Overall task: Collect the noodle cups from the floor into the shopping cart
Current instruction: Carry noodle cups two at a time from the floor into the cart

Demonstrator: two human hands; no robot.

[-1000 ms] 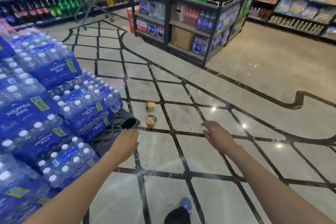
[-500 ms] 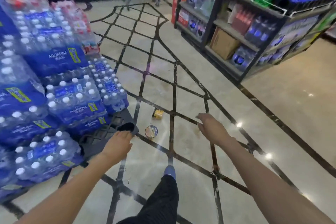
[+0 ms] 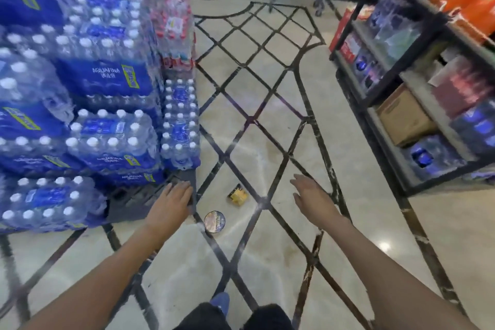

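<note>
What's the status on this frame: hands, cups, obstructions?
Left hand and right hand open, empty. Round cup and yellow cup on floor between them. Nothing blocking.

A glossy cream stone floor (image 3: 267, 254), inlaid with thin black lines in a diamond lattice, is seen across the aisle. Two items are lying on it close together: a round noodle cup with a printed foil lid (image 3: 214, 221), lid facing up, and just beyond it a yellow and black noodle cup (image 3: 237, 194), tipped on its side. A dark grey plastic pallet (image 3: 139, 201) is set on the floor at the left, loaded with shrink-wrapped packs of blue-labelled water bottles (image 3: 107, 139). A black metal shelf rack (image 3: 396, 104) is stood on the floor at the right.
</note>
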